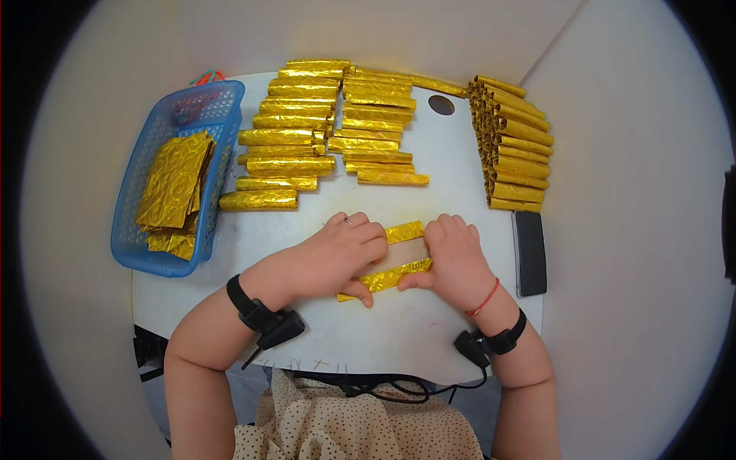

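Between my hands, at the middle of the white table, lies a sheet of gold foil paper (409, 251). Its far and near edges show gold and are turned in over a plain tan inner face. My left hand (353, 249) grips the sheet's left part, fingers bent over the far edge and thumb at the near edge. On the right end, my right hand (458, 257) has its fingers curled at the far edge and its thumb against the near gold fold. Both palms partly hide the sheet's ends.
A blue plastic basket (125, 218) at the left holds a stack of gold foil sheets (172, 184). Rows of gold paper rolls (291, 165) lie at the back. More rolls (521, 146) are piled at the right, with a dark phone (530, 253) nearer. A black cable (406, 395) hangs at the front edge.
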`<action>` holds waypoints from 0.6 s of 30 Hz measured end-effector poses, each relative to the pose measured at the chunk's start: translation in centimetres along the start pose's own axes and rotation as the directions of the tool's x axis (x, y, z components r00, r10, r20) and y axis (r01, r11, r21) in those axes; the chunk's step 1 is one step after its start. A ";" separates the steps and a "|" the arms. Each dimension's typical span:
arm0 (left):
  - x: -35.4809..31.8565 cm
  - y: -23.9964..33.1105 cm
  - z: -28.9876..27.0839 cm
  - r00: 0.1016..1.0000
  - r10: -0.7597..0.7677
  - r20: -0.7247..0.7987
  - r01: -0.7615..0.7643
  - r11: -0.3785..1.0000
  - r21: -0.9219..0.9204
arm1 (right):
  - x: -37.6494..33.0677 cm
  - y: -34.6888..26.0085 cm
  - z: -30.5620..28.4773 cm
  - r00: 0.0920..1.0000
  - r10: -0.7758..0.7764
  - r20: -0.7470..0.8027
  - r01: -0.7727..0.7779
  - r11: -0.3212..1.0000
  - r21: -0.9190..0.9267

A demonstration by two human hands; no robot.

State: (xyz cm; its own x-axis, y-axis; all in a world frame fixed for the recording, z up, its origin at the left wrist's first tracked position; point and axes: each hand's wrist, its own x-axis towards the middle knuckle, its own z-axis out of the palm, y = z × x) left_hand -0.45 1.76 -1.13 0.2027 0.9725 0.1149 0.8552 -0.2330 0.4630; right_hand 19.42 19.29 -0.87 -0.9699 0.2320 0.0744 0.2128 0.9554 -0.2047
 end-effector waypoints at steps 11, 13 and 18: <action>-0.6 -0.6 -0.8 0.998 -0.012 0.068 0.012 1.000 -0.010 | 0.1 2.9 -0.8 0.994 0.099 0.056 -0.105 0.986 0.133; -0.8 -0.6 -0.9 0.997 -0.027 0.073 0.029 0.999 -0.036 | 0.2 2.9 -0.9 0.992 0.108 0.064 -0.116 0.983 0.140; -1.0 -1.0 -0.8 0.998 -0.005 0.062 0.008 0.999 -0.052 | 0.2 3.1 -1.1 0.991 0.110 0.077 -0.121 0.981 0.154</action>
State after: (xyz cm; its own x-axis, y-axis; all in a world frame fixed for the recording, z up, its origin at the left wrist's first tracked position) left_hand -1.87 0.99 -0.98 0.2274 0.9721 0.0580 0.8310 -0.2247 0.5089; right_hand 20.04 22.46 -0.42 -0.9467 0.3213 -0.0241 0.3081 0.8808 -0.3596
